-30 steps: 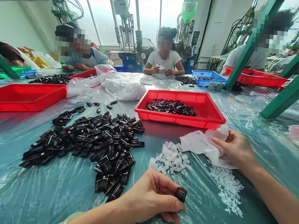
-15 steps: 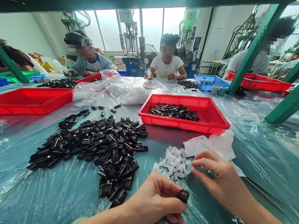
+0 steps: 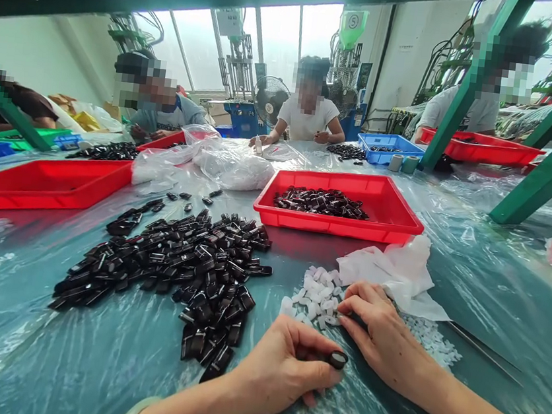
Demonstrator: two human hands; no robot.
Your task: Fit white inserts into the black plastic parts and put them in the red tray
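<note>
My left hand (image 3: 282,367) pinches one small black plastic part (image 3: 338,359) between thumb and fingers, low near the table's front edge. My right hand (image 3: 381,335) rests just right of it, fingertips down on the little heap of white pieces (image 3: 318,296); whether it has one pinched I cannot tell. A big pile of the same black parts (image 3: 184,269) spreads to the left of my hands. Behind the white heap lies a crumpled white bag (image 3: 393,270).
A red tray (image 3: 388,223) with black parts stands behind the bag, another red tray (image 3: 44,184) at the left. Clear plastic sheeting covers the table. Three people work at the far side, a blue tray (image 3: 387,143) near them. Green frame legs (image 3: 550,158) slant at right.
My right hand left the white bag and came down and left onto the white pieces. My left hand stayed put, tilting the black part a little.
</note>
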